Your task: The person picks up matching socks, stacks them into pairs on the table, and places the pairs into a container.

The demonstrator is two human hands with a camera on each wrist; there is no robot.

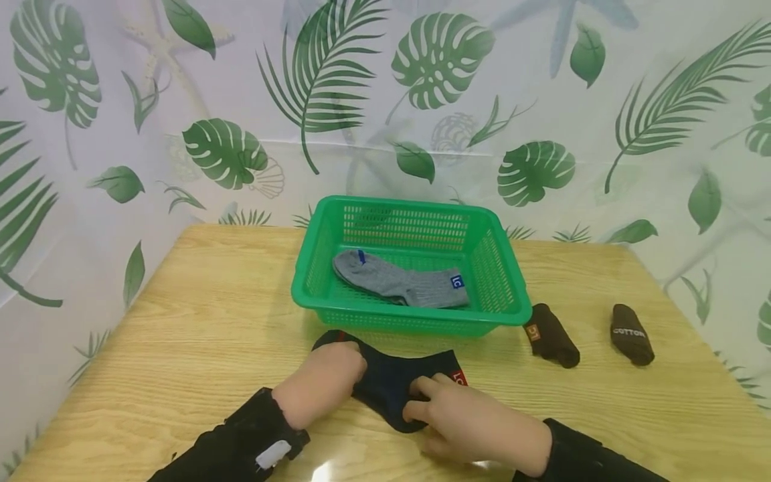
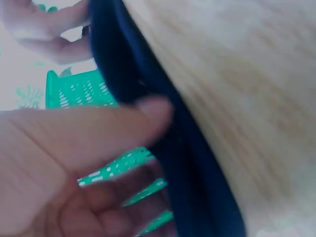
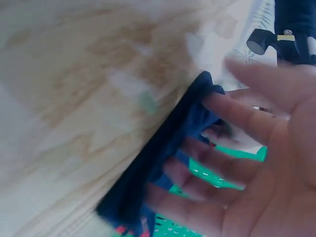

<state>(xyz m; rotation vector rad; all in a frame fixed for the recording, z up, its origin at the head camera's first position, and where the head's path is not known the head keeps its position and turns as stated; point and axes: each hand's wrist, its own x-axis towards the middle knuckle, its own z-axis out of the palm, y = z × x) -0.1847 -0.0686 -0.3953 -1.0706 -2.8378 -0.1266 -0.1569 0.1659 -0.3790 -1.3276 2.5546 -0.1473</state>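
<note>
A dark navy sock (image 1: 385, 375) with a red label lies stretched out in front of the basket, one end toward each hand. My left hand (image 1: 328, 378) pinches it near the end at the left. In the left wrist view the thumb of that hand lies across the navy fabric (image 2: 192, 182), which shows two layers, with fingers behind it. My right hand (image 1: 476, 415) is at the label end. Its fingers (image 3: 212, 158) touch the sock (image 3: 158, 148) in the right wrist view, while the thumb stands apart from the fabric.
A green plastic basket (image 1: 415, 320) stands behind the hands, with grey socks (image 1: 397, 278) bearing blue labels inside. To its right, a folded brown sock (image 1: 553, 338) with an orange label and another brown one (image 1: 631, 335) marked COTTON lie on the wooden table (image 1: 199, 321). Leaf-patterned cloth hangs behind.
</note>
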